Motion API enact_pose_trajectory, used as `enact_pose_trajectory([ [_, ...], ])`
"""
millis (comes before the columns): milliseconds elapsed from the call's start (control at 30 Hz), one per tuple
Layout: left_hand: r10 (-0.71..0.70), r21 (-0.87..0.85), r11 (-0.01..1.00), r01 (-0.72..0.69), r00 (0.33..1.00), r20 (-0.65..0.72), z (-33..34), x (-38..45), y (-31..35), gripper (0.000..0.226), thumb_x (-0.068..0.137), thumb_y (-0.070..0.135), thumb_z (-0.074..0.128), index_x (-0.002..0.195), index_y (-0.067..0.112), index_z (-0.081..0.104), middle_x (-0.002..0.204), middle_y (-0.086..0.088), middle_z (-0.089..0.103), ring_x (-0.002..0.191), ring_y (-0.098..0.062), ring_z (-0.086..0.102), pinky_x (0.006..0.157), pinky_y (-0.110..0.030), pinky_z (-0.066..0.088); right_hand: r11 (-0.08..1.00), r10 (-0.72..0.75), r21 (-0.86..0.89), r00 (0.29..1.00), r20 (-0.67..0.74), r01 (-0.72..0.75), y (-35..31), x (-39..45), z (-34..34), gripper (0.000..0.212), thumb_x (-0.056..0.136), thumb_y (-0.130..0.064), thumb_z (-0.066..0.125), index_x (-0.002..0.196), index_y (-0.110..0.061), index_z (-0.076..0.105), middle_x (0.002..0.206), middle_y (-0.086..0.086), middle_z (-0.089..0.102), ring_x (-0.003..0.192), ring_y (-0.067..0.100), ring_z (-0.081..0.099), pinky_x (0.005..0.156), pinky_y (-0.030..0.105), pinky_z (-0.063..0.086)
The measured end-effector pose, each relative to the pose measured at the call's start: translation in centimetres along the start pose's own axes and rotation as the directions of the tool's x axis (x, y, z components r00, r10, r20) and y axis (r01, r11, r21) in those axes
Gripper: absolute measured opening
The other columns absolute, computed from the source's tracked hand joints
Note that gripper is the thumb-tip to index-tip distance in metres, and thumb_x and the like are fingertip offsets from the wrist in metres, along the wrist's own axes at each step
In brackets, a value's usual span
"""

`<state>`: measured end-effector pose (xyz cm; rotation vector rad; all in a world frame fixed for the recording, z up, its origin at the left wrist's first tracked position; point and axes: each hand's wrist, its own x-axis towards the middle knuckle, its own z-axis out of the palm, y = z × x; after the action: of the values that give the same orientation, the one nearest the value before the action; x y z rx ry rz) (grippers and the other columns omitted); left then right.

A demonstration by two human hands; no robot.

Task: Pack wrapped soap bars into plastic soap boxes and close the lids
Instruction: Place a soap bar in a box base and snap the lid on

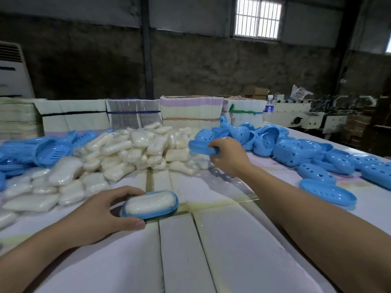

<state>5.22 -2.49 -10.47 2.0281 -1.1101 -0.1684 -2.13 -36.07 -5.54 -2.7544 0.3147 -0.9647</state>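
A blue soap box base [167,210] lies near the table's front with a wrapped white soap bar [150,203] lying in it, uncovered. My left hand [105,210] grips the base at its left end, thumb in front and fingers behind. Farther back, my right hand [227,154] holds a blue lid [200,148] by its right end, lifted above the right edge of the soap heap. A big heap of wrapped soap bars [127,149] fills the middle and left of the table.
Blue perforated lids [317,155] are piled on the right, blue bases [48,149] on the left. Bundled stacks of flat cartons [190,112] line the table's far edge. A water bottle [268,108] stands at the back right, beside a machine [306,117].
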Motion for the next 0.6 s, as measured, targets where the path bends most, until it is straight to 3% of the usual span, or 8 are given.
enact_pose_trajectory([
  [133,-0.036,-0.016,0.999,0.036,0.999,-0.001,0.2,-0.1,0.3,0.058,0.054,0.043,0.095,0.106,0.044,0.068,0.111,0.024,0.069,0.104,0.002,0.064,0.090,-0.017,0.051,0.937,0.009,0.348,0.996,0.093,-0.041,-5.7,0.1,-1.4,0.023,0.078,-0.012,0.066,0.095,-0.028,0.065,0.079,-0.006,0.062,0.069,0.014,0.058,0.061,0.027,0.050],
  [267,-0.052,-0.028,0.998,0.051,0.997,-0.050,0.3,-0.2,0.1,0.065,0.060,0.029,0.095,0.114,0.039,0.059,0.108,0.037,0.064,0.103,0.012,0.061,0.080,-0.004,0.046,0.715,0.018,0.661,0.951,0.308,-0.227,-10.2,-0.4,-1.8,0.024,0.077,-0.010,0.072,0.093,-0.028,0.071,0.072,-0.005,0.058,0.060,0.003,0.053,0.054,0.013,0.041],
  [367,-0.061,-0.065,0.996,0.058,0.997,-0.048,0.3,-0.2,0.0,0.075,0.061,0.027,0.095,0.120,0.040,0.050,0.105,0.038,0.064,0.101,0.010,0.062,0.079,-0.002,0.045,0.495,-0.026,0.781,0.891,0.453,-0.382,-10.8,-2.2,-1.0,0.025,0.078,-0.005,0.071,0.087,-0.028,0.076,0.079,-0.005,0.069,0.075,0.007,0.062,0.070,0.023,0.047],
  [500,-0.057,-0.144,0.988,0.057,0.998,0.004,0.0,-0.1,-0.2,0.096,0.062,0.028,0.096,0.134,0.046,0.035,0.108,0.020,0.072,0.100,-0.003,0.069,0.084,-0.010,0.049,0.149,-0.155,0.807,0.792,0.590,-0.572,-9.3,-3.2,-0.9,0.018,0.078,-0.009,0.069,0.082,-0.022,0.081,0.087,0.000,0.073,0.087,0.016,0.065,0.080,0.034,0.052],
  [600,-0.027,-0.119,0.993,0.027,1.000,0.000,0.0,-0.2,0.0,0.100,0.057,0.042,0.092,0.139,0.049,0.034,0.109,0.019,0.071,0.105,-0.002,0.066,0.087,-0.008,0.046,0.068,-0.121,0.783,0.774,0.622,-0.618,-9.0,-3.3,-0.2,0.015,0.081,-0.012,0.068,0.084,-0.021,0.079,0.090,0.001,0.070,0.090,0.018,0.061,0.082,0.036,0.049],
])
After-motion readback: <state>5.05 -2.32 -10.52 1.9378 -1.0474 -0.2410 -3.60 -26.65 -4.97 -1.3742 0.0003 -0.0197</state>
